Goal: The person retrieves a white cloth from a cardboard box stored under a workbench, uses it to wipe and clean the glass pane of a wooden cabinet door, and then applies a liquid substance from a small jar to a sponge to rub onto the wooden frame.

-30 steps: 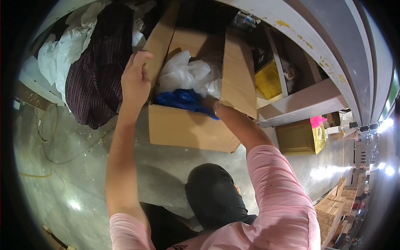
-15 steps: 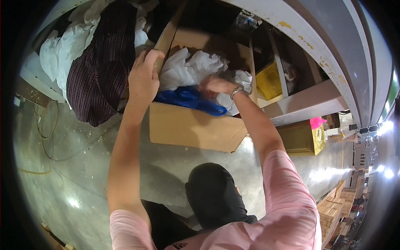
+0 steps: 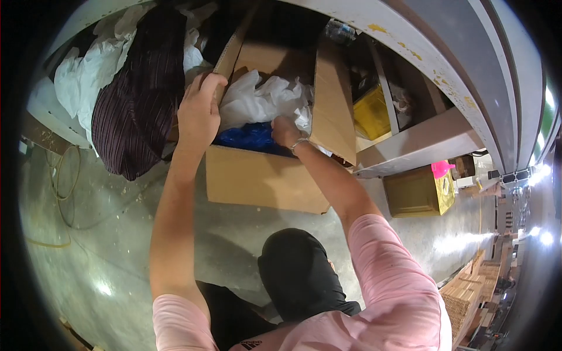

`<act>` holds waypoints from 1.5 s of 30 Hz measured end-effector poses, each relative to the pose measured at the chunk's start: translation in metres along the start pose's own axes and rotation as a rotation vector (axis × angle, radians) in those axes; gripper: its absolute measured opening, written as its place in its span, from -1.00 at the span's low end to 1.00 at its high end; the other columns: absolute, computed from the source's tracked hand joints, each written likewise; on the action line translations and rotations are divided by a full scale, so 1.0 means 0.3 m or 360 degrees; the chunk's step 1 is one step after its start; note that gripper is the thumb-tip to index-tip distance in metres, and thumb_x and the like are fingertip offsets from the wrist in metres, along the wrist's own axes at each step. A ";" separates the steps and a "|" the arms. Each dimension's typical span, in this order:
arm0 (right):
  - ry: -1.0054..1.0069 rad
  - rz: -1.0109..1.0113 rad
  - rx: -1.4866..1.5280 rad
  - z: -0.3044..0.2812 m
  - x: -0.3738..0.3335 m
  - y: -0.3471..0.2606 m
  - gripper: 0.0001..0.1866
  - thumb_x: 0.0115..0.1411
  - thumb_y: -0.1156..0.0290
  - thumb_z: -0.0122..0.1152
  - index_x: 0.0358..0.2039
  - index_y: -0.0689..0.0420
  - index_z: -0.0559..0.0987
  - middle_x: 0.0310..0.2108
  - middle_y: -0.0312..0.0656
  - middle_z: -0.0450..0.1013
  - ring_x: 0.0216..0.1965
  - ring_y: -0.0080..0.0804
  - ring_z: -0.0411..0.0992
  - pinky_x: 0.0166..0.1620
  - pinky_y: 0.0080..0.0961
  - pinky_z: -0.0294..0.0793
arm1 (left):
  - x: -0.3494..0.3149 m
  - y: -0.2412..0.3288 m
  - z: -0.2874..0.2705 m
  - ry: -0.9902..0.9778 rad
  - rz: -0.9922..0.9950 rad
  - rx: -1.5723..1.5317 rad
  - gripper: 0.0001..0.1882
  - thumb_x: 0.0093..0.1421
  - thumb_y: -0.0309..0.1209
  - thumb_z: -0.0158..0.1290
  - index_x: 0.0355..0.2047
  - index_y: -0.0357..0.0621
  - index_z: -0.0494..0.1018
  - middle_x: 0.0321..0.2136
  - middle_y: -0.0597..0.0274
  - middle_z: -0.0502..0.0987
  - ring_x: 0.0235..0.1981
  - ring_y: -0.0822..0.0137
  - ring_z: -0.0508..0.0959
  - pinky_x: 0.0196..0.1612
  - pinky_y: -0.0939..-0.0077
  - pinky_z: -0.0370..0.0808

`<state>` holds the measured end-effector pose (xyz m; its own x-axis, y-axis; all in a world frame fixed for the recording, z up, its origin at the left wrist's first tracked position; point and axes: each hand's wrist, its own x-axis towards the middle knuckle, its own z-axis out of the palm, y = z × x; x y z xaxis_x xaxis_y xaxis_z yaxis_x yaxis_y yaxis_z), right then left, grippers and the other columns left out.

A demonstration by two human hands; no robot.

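An open cardboard box (image 3: 263,178) stands at the lower opening of a grey metal frame, its front flap hanging toward me. My left hand (image 3: 201,111) is closed over the edge of the box's left side. Inside lie a crumpled white plastic bag (image 3: 257,99) and a blue plastic bag (image 3: 246,136). My right hand (image 3: 285,131) is down in the box, its fingers curled in at the right end of the blue bag, beside the white one. What those fingers hold, if anything, is hidden. The box's right flap (image 3: 335,105) stands up beside my right wrist.
Left of the box hang a dark striped cloth (image 3: 137,99) and white plastic bags (image 3: 88,79). Yellow tins stand to the right, one inside the frame (image 3: 372,111) and one on the floor (image 3: 413,192) with a pink funnel (image 3: 442,169). A hose (image 3: 58,187) lies at left.
My right hand has moved left and slightly down, and its fingers have curled. The box's right flap now covers white pieces that showed there before. My left hand keeps its hold.
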<state>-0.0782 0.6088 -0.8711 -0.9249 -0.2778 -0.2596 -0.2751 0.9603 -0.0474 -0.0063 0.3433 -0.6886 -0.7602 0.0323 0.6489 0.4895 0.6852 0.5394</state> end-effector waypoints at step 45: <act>0.1487 -0.0129 0.0892 -0.509 -0.616 0.117 -0.68 -0.04 0.70 0.19 -0.20 0.27 0.63 -0.09 -0.10 0.43 -0.08 -0.23 0.49 -0.03 -0.45 0.57 | -0.169 0.052 0.227 -0.0723 0.0298 0.0354 -0.31 0.04 -0.50 0.16 0.23 0.10 0.31 0.15 0.34 0.42 0.08 0.05 0.44 -0.04 0.15 0.59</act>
<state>0.0430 0.6898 -0.6774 -0.8086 -0.0246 0.5878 -0.4047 0.7485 -0.5254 0.0108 0.4019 -0.7497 -0.8009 0.4467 0.3988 0.5698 0.7733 0.2782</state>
